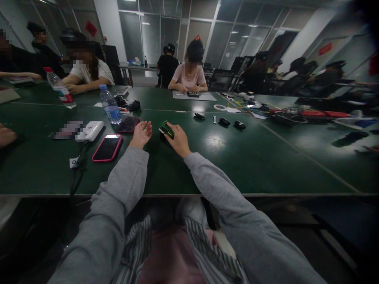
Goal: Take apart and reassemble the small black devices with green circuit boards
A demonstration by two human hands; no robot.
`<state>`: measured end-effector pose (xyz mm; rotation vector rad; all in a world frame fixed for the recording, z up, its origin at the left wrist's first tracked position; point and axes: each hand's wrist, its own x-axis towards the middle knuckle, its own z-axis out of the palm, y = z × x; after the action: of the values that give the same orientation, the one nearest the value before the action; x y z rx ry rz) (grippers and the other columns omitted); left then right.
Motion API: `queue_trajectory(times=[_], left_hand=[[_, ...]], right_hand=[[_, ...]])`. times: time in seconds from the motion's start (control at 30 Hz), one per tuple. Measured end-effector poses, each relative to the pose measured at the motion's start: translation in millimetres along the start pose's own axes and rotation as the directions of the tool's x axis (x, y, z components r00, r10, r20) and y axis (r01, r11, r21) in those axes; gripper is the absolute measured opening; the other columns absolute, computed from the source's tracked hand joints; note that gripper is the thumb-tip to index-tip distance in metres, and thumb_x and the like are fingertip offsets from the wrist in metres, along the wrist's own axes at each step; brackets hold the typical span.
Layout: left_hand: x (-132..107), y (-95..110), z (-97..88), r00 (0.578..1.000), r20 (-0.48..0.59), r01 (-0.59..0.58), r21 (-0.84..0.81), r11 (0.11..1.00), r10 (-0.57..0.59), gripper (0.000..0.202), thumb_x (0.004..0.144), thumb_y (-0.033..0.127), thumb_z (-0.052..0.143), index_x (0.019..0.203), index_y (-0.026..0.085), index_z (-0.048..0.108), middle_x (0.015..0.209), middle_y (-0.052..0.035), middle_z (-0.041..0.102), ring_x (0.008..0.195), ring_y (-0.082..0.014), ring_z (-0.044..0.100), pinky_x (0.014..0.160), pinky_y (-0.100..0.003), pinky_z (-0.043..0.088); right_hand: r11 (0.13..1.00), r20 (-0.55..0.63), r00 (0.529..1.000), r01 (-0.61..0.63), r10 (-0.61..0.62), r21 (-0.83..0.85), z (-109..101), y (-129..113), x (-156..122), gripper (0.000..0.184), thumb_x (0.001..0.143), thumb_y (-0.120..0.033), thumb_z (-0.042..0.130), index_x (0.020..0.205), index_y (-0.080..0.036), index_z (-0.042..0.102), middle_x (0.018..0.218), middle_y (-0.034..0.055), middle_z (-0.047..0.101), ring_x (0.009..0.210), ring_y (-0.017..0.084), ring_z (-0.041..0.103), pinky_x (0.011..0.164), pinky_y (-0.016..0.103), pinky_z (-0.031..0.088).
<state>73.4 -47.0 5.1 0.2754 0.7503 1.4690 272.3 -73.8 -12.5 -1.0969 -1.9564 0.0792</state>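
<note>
My right hand (179, 141) grips a small green and black object (166, 129) with a yellow mark, possibly a toy car, just above or on the green tabletop. Its lower side is dark and hard to make out. To its left, my left hand (142, 135) is turned palm inward with the fingers loosely curled and apart, holding nothing. Right beside that hand lies a dark phone (129, 124) in a pink case. Farther right on the table are a small silver wrench (214, 119) and small black objects (224, 122), whose kind I cannot tell.
At left lie a pink-edged phone (107, 148) and a white power bank (89, 131) with a cable. Two water bottles (111, 106) stand behind them. A person (188, 75) sits across the table. Tangled cables and tools (308, 115) lie at right.
</note>
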Motion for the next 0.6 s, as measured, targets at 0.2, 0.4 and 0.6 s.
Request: queue_trajectory(times=[0.2, 0.4, 0.6], left_hand=[[-2, -2, 2.6, 0.999, 0.044, -0.002, 0.014, 1.0, 0.002, 0.021, 0.089, 0.026, 0.057, 0.109, 0.022, 0.059, 0.085, -0.0024, 0.071, 0.07, -0.0131, 0.067, 0.06, -0.023, 0.048], [4, -3, -5.4, 1.0, 0.023, -0.001, 0.047, 0.999, 0.0, 0.02, 0.087, 0.025, 0.058, 0.107, 0.022, 0.06, 0.085, -0.0026, 0.07, 0.071, -0.0128, 0.065, 0.062, -0.024, 0.047], [10, -5, -10.7, 1.0, -0.011, 0.002, 0.086, 0.996, -0.001, 0.018, 0.087, 0.024, 0.058, 0.104, 0.022, 0.062, 0.087, -0.0032, 0.07, 0.071, -0.0128, 0.065, 0.061, -0.023, 0.046]], right_hand=[[0.99, 0.073, 0.997, 0.023, -0.013, -0.138, -26, 38, -12, 0.051, 0.094, -0.032, 0.057, 0.145, -0.025, 0.05, 0.118, 0.0104, 0.058, 0.113, 0.025, 0.055, 0.099, 0.043, 0.049], [0.912, -0.064, 0.979, -0.201, 0.191, -0.356, -122, 141, -35, 0.055, 0.091, -0.03, 0.063, 0.144, -0.018, 0.052, 0.125, 0.0168, 0.055, 0.115, 0.026, 0.052, 0.1, 0.04, 0.041], [0.588, -0.502, 0.772, -0.628, 0.39, -0.509, -256, 275, -89, 0.062, 0.083, -0.031, 0.073, 0.138, -0.007, 0.057, 0.121, 0.0323, 0.053, 0.114, 0.032, 0.052, 0.087, 0.049, 0.039]])
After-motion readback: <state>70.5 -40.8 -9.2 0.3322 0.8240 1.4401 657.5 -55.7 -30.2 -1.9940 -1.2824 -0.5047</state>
